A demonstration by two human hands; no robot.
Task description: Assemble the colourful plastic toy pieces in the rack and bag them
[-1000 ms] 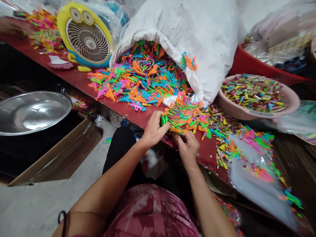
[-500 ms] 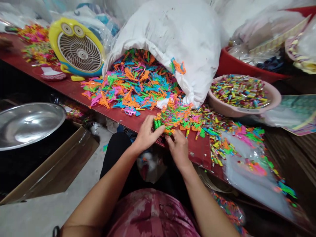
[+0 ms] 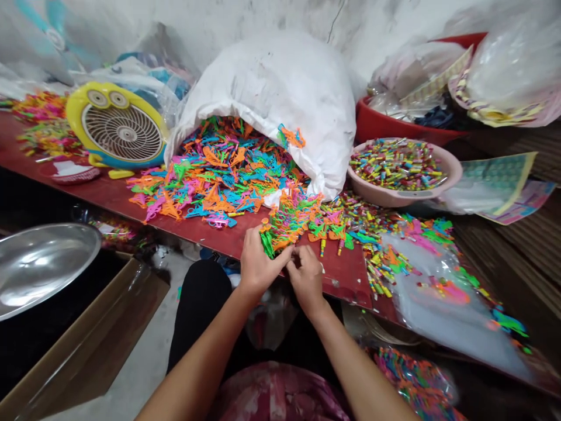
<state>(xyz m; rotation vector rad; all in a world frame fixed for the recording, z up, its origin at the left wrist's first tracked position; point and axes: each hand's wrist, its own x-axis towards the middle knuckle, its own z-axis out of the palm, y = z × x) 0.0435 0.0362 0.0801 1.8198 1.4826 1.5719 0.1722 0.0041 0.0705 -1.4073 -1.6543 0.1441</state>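
My left hand (image 3: 258,263) is closed on a bundle of small plastic pieces (image 3: 267,238), green and orange, at the front edge of the red table (image 3: 346,275). Beside it, my right hand (image 3: 308,276) has its fingers pinched near my left thumb; anything between them is too small to make out. Just beyond my hands lies a row of colourful plastic pieces (image 3: 295,219). Behind them, a larger heap (image 3: 228,169) spills from the mouth of a white sack (image 3: 280,76).
At left are a yellow fan (image 3: 125,131), a small red basket (image 3: 72,175), and a metal bowl (image 3: 48,263) above a cardboard box (image 3: 92,333). To the right, a pink basin (image 3: 405,169) holds striped tubes. Clear plastic bags (image 3: 442,316) lie right of my hands.
The view has tilted up, so the table appears lower and further left. My hands have drawn slightly off the bundle's front, and its orange front pieces are no longer between my fingertips.
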